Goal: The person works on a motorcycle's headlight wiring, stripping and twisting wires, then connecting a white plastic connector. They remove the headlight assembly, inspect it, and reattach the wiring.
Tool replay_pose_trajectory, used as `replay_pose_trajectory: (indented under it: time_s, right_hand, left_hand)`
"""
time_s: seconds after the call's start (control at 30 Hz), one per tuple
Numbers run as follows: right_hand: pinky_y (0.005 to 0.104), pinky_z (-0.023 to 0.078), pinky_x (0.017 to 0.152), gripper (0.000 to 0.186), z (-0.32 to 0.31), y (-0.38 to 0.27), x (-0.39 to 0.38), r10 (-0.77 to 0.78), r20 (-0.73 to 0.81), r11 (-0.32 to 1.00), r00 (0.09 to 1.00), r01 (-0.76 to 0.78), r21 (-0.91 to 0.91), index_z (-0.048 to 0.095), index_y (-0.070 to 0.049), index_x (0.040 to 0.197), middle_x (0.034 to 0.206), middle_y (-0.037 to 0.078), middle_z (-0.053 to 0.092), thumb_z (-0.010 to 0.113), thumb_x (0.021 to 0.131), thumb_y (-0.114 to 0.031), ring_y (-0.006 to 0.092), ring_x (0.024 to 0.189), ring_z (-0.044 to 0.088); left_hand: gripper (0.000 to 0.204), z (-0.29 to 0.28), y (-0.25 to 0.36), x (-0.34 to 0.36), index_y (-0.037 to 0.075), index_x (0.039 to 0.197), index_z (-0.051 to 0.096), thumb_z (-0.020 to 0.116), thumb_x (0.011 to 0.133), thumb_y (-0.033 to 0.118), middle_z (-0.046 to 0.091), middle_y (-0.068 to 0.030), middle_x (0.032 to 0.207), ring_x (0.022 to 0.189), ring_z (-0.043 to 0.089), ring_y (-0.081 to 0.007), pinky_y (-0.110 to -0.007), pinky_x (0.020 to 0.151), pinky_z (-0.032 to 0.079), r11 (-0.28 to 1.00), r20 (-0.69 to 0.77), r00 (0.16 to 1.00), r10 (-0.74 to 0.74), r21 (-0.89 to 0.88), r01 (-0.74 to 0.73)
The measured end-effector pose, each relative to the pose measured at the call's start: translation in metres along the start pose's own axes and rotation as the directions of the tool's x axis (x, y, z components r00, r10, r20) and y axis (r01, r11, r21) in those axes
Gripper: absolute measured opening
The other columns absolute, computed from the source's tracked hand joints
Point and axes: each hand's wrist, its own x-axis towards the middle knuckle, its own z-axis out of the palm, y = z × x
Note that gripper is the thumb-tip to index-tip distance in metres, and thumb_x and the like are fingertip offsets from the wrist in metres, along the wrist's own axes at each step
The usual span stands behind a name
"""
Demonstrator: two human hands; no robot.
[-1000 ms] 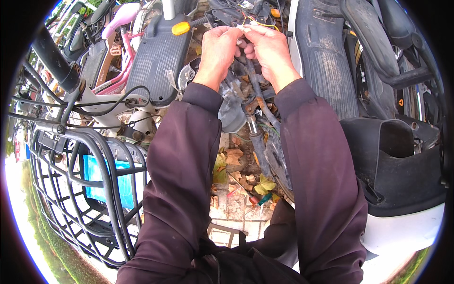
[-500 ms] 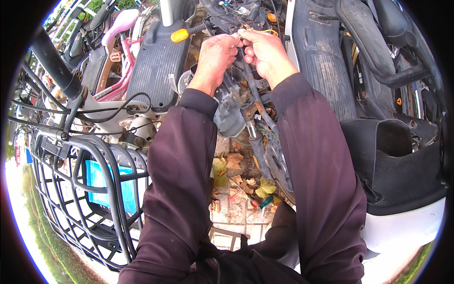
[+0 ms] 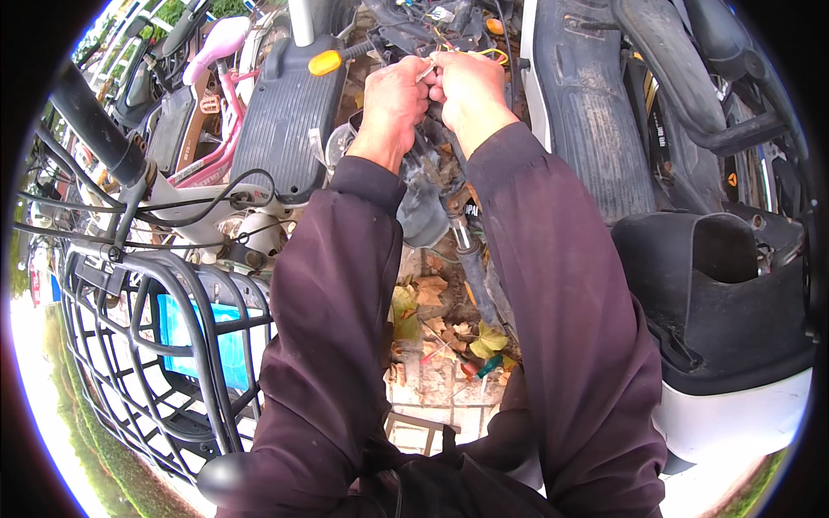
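Observation:
At the top centre my two hands meet over the stripped front of a dark vehicle. Closed in a pinch, my left hand (image 3: 395, 105) grips a thin pale wire end (image 3: 425, 74) against the other hand's fingertips. My right hand (image 3: 469, 85) is also closed, its thumb and fingers pressed on wires; a yellow wire (image 3: 498, 56) loops out past its knuckles. The fingers cover the exact joint between the wires. Beyond them lies a tangle of wiring and black parts (image 3: 432, 33). Below the hands are a grey dirty cover (image 3: 422, 220) and a metal tube (image 3: 460, 231).
A black basket (image 3: 186, 345) with a blue item stands at the lower left. Orange reflectors (image 3: 325, 62) and a ridged footboard (image 3: 289, 121) lie left of my hands. To the right are another footboard (image 3: 604, 129) and a black bin-like part (image 3: 691, 293). A green-handled screwdriver (image 3: 489, 367) lies among leaves.
My right hand and forearm have shifted slightly left and turned, the fingers still pinched against the left hand's. The view has moved a little.

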Motion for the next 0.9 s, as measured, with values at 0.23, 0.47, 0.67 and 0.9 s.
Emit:
replay_pose_trajectory:
  time_s: [0.23, 0.47, 0.67, 0.9]
  right_hand:
    - [0.0286, 0.046, 0.053, 0.005, 0.002, 0.0, -0.001, -0.024, 0.016, 1.0, 1.0, 0.024, 0.012, 0.067, 0.002, 0.094, 0.078, 0.009, 0.068, 0.068, 0.095, -0.003, 0.0161, 0.063, 0.063]
    - [0.0272, 0.048, 0.055, 0.01, -0.01, -0.012, -0.008, -0.023, 0.181, 0.996, 0.983, 0.038, -0.079, 0.069, 0.0, 0.091, 0.076, 0.005, 0.067, 0.07, 0.097, -0.008, 0.0129, 0.062, 0.061]
    - [0.027, 0.052, 0.058, 0.013, -0.011, -0.015, -0.01, -0.011, 0.175, 0.99, 0.985, 0.035, -0.133, 0.07, 0.0, 0.092, 0.077, 0.005, 0.068, 0.068, 0.098, -0.011, 0.0127, 0.063, 0.061]
    - [0.028, 0.058, 0.064, 0.015, -0.024, -0.027, -0.007, 0.078, 0.294, 0.974, 0.953, -0.009, -0.227, 0.072, 0.0, 0.098, 0.084, 0.006, 0.072, 0.068, 0.099, -0.014, 0.0124, 0.068, 0.065]
  left_hand:
    - [0.023, -0.001, -0.004, 0.0, 0.005, 0.086, 0.065, 0.061, 0.097, 0.025, 0.062, -0.0021, 0.068, 0.048, 0.037, -0.006, -0.025, 0.047, 0.026, 1.0, -0.007, 1.0, -0.005, -0.001, 0.005]
    - [0.026, -0.012, 0.003, 0.009, 0.003, 0.087, 0.065, 0.051, 0.095, 0.024, 0.059, -0.0035, 0.068, 0.056, 0.047, -0.0135, -0.029, 0.052, 0.035, 0.997, 0.181, 0.98, -0.08, 0.002, 0.081]
    - [0.025, -0.008, 0.001, 0.014, 0.002, 0.081, 0.066, 0.06, 0.089, 0.024, 0.057, -0.0037, 0.064, 0.051, 0.05, -0.0151, -0.03, 0.049, 0.033, 0.998, 0.07, 0.996, -0.062, 0.004, 0.062]
    - [0.024, -0.017, 0.003, 0.013, 0.0, 0.088, 0.065, 0.054, 0.093, 0.021, 0.06, -0.0063, 0.069, 0.055, 0.052, -0.0171, -0.032, 0.052, 0.038, 0.995, 0.141, 0.988, -0.063, -0.071, 0.073]
